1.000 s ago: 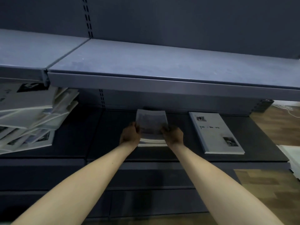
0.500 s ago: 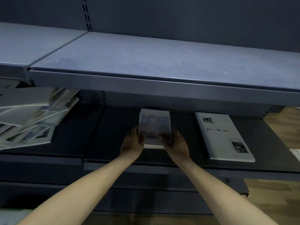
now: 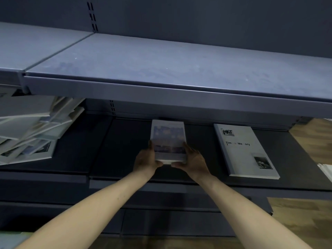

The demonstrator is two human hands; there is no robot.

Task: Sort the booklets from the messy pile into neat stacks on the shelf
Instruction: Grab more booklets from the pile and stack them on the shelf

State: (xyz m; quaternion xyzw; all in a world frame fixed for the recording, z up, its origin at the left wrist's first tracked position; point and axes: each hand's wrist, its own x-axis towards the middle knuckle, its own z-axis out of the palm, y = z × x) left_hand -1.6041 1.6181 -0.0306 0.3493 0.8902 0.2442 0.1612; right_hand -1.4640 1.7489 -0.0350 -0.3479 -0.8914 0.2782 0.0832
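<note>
Far left, lower shelf [image 3: 111, 151]: messy pile [image 3: 34, 130] of booklets, fanned and tilted at odd angles. Its left part runs off the frame edge and its top is hidden behind the front lip of the upper shelf [image 3: 161, 69]. Covers pale; print blurred, unreadable. How many booklets, cannot tell.

Bottom left corner: a pale patch, cut off, unidentifiable.

Centre, same lower shelf: small stack [image 3: 168, 141] of booklets lying flat, well apart from the pile. Top cover shows a bluish, soft-focus picture; no text legible. Far end of the stack sits just under the shadow of the upper shelf. Page edges show at the near end.

Left hand [image 3: 145, 159] is against the stack's left side, fingers fairly straight along the edge, thumb at the near corner. Right hand [image 3: 194, 161] mirrors it on the right side, fingers along the edge, thumb reaching under the near end. Both hands press the stack between them; neither is curled round it. Whether the stack rests fully on the shelf or is slightly lifted at the near end, cannot tell.

Right of centre: single large booklet [image 3: 246, 151] lying flat, apart from the stack, angled a little. Grey cover, dark logo at top, partly legible title "Tim… Me…ory", small dark photo near the lower right corner.

Far right: wooden floor [image 3: 312, 141] beyond the shelf end; white paper edges [image 3: 326, 170] cut off by the frame.
</note>
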